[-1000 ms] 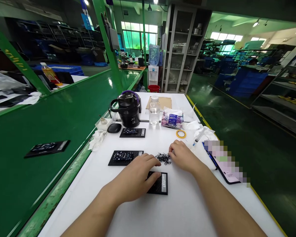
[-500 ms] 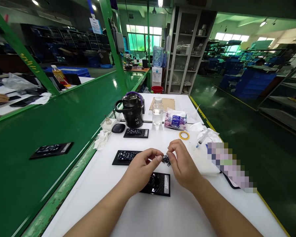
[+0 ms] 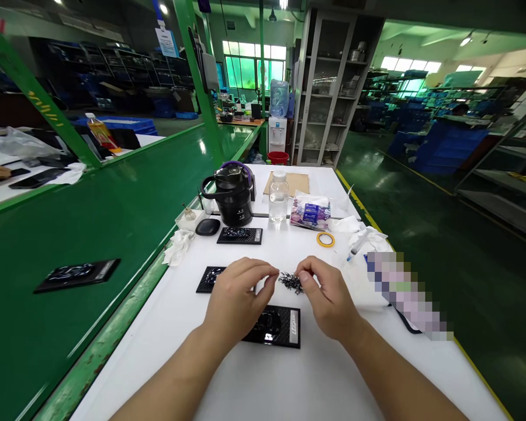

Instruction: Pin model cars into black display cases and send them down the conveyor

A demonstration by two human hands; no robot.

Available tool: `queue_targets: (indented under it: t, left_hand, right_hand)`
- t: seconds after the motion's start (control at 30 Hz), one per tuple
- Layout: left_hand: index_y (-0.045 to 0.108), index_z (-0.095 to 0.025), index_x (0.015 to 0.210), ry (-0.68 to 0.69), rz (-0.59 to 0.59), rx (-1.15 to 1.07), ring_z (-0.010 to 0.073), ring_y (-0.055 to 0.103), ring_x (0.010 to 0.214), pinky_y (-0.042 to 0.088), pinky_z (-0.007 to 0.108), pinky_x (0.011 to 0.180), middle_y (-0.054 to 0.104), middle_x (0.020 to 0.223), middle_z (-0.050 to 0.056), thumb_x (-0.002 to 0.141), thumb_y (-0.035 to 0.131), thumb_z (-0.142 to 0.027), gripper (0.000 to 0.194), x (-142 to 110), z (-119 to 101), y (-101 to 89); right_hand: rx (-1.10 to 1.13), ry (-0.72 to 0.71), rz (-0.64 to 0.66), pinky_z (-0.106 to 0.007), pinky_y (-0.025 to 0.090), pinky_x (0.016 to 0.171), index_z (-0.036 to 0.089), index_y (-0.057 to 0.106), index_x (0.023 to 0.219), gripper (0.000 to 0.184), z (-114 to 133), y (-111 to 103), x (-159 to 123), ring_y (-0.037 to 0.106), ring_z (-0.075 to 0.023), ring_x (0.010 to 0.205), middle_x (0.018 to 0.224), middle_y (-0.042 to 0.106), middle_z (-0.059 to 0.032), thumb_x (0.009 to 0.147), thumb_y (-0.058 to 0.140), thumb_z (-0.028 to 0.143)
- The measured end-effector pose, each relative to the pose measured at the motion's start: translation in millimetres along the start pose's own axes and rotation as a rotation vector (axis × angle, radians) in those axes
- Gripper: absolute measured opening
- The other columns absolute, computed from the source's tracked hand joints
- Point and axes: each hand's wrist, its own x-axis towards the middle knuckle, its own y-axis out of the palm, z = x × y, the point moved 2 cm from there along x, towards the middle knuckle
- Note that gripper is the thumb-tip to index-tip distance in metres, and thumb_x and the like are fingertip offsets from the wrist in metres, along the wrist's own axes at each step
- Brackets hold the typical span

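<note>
A small heap of tiny black parts lies on the white table. My left hand hovers just left of the heap, fingertips pinched together; what they hold is too small to name. My right hand is right of the heap, thumb and forefinger pinched close to it. Below both hands lies a black rectangular plate with a printed strip on its right end, partly covered by my left hand. A second black plate shows behind my left hand.
Further back stand a third black plate, a black kettle, a clear bottle, a wipes pack, a yellow tape ring and crumpled tissues. A green conveyor with another plate runs along the left.
Both hands lifted from the table and came together over the heap, then drew slightly apart. My left hand came off the near plate, which now shows more.
</note>
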Motion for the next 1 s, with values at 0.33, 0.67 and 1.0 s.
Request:
queue_targets:
  t: [0.33, 0.67, 1.0]
  left_hand:
    - [0.067, -0.019, 0.094, 0.313, 0.056, 0.322, 0.0173, 0.061, 0.077, 0.048, 0.032, 0.071, 0.073, 0.090, 0.002, 0.086, 0.059, -0.010, 0.014, -2.0, -1.9, 0.6]
    - [0.066, -0.019, 0.092, 0.306, 0.106, 0.289, 0.0168, 0.059, 0.077, 0.047, 0.033, 0.071, 0.073, 0.089, 0.001, 0.087, 0.057, -0.009, 0.015, -3.8, -4.6, 2.2]
    - [0.062, -0.020, 0.083, -0.260, 0.282, -0.091, 0.0134, 0.054, 0.070, 0.043, 0.027, 0.065, 0.062, 0.077, -0.001, 0.088, 0.056, -0.027, 0.011, 1.5, -10.1, -0.2]
  right_hand:
    - [-0.010, 0.137, 0.128, -0.027, 0.035, 0.057, 0.020, 0.053, 0.084, 0.008, -1.0, 5.2, 0.3, 0.044, -0.0146, 0.062, 0.069, 0.049, 0.0037, 0.092, 0.050, 0.021]
    - [0.014, 0.171, 0.137, -0.026, 0.035, 0.058, 0.020, 0.053, 0.081, 0.012, -4.9, 8.6, 1.0, 0.044, -0.0141, 0.062, 0.069, 0.050, 0.0040, 0.092, 0.048, 0.022]
    - [0.078, 0.169, 0.141, -0.026, 0.036, 0.059, 0.019, 0.054, 0.079, 0.009, -0.5, 8.0, 1.0, 0.045, -0.0145, 0.064, 0.069, 0.051, 0.0027, 0.087, 0.049, 0.022]
